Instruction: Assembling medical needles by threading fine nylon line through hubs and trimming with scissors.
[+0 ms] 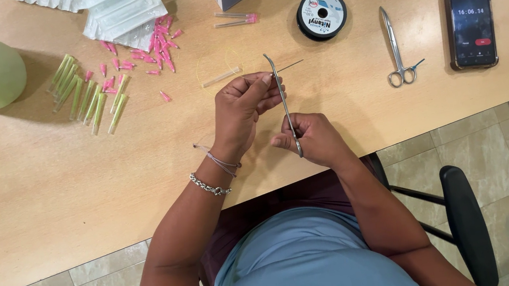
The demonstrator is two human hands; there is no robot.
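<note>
steel forceps (284,103) in right hand (312,140) grip, one needle (287,66) pinched in left hand (243,106); second forceps (397,49) aside

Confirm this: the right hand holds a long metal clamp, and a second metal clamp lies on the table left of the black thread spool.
Wrong side. In the head view, the second metal clamp lies right of the black thread spool, beside the phone. The right hand does hold a long metal clamp.

Light blue top (309,260), arms bare. Left wrist has a silver chain bracelet (210,185) plus a thin lilac string band (221,162). Dark maroon bottoms.
</note>
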